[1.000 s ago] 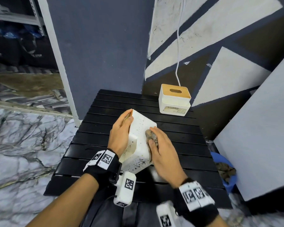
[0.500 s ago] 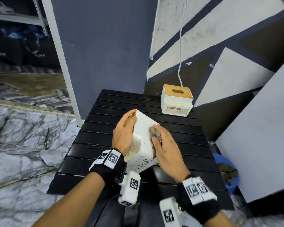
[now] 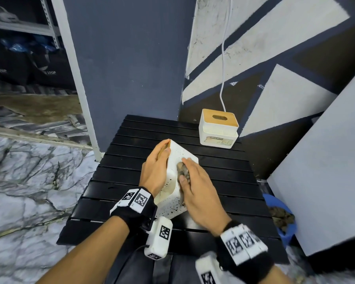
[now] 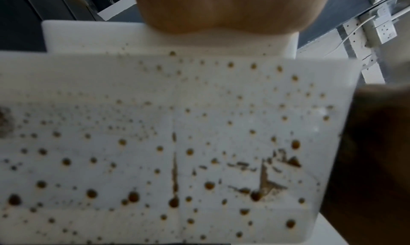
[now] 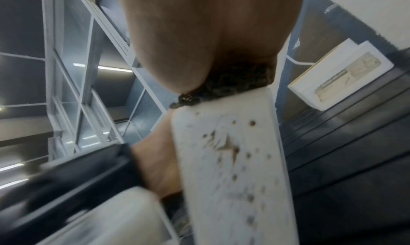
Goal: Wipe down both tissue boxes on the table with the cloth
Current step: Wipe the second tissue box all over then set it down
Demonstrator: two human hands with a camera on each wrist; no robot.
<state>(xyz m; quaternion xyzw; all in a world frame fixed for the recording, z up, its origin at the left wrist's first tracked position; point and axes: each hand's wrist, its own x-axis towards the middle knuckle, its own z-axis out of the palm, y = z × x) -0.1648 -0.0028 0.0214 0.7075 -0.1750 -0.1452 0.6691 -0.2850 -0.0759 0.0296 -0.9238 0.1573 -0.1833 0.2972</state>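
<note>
In the head view a white tissue box point(image 3: 171, 206) speckled with brown spots stands tilted on one edge on the black slatted table point(image 3: 131, 191). My left hand point(image 3: 155, 171) grips its left side, fingertips over the top edge. My right hand point(image 3: 199, 187) holds a bunched brown cloth point(image 3: 181, 170) against the box's right face, thumb on the cloth. The left wrist view shows the spotted face point(image 4: 177, 143) up close. In the right wrist view the cloth point(image 5: 233, 84) sits between palm and box point(image 5: 233, 170). A second white tissue box point(image 3: 218, 130) with a wooden lid stands upright at the table's far right.
A white cable point(image 3: 223, 68) hangs down the painted wall behind the second box. A large grey panel point(image 3: 326, 160) leans at the right, with a blue bowl point(image 3: 289, 232) of brown rags on the floor beside the table. A dark pillar point(image 3: 127, 68) stands behind; marble floor point(image 3: 29, 181) lies left.
My right hand has rubbed the cloth a short way across the box's face. The left hand keeps the same hold, and the box stays tilted.
</note>
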